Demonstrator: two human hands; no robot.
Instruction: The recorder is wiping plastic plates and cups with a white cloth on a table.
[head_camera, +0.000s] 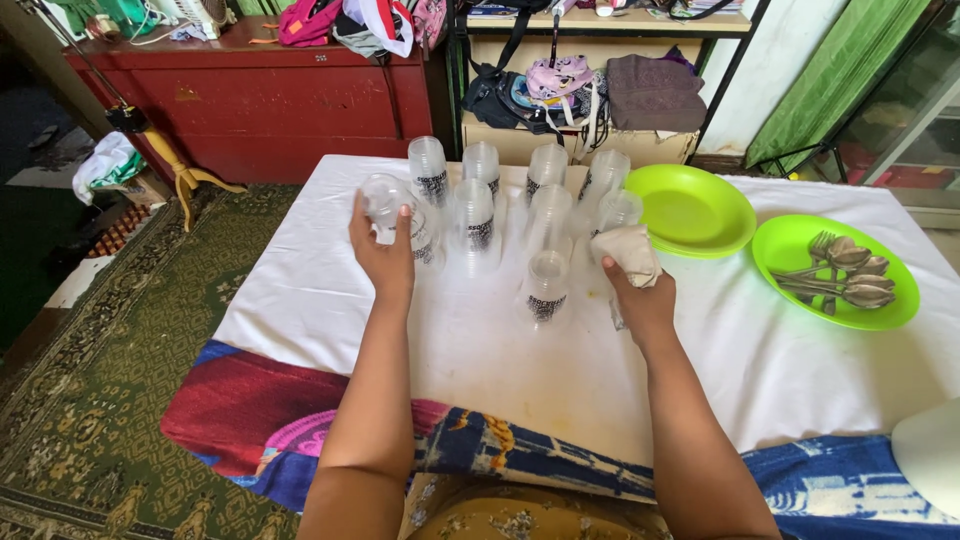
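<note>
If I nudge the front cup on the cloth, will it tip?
Probably: the front cup looks tall, narrow and thin clear plastic, so likely light. It stands upside down on the soft white cloth, apart from others, so it may topple rather than slide.

On the white-clothed desk (500, 370), the cluster of upturned clear plastic cups (530, 205) stands at the back centre, the empty round green plastic plate (692, 210) just right of it, and farther right a second green plate (790, 245) holds the metal spoons and forks (845, 272).
</note>
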